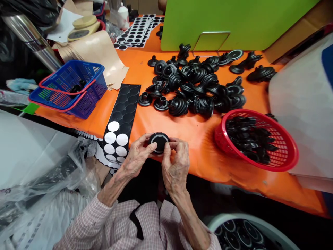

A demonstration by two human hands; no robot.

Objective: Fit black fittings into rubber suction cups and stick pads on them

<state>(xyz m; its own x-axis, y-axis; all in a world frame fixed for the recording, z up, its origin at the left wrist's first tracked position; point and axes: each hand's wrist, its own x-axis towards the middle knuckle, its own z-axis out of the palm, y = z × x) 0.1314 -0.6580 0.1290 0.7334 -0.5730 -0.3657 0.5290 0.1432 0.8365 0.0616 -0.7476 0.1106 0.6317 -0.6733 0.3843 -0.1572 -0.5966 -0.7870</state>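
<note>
A round black part (159,143) with a pale ring on its flat face is held between my two hands at the table's front edge. My left hand (137,154) grips its left side, thumb lying on the face. From the right, my right hand (175,159) pinches the rim with thumb and fingers. Left of the hands lies a black sheet of round stickers (122,114); white circles show at its near end, black discs farther up. Beyond the hands is a heap of similar black round parts (192,80), several with short stems. The underside of the held part is hidden.
A red basket (293,152) of black pieces stands at the right, and a blue basket (91,73) at the left. Behind the heap rises a green board (234,21). A white tub (218,222) of black discs sits below the orange table (203,152).
</note>
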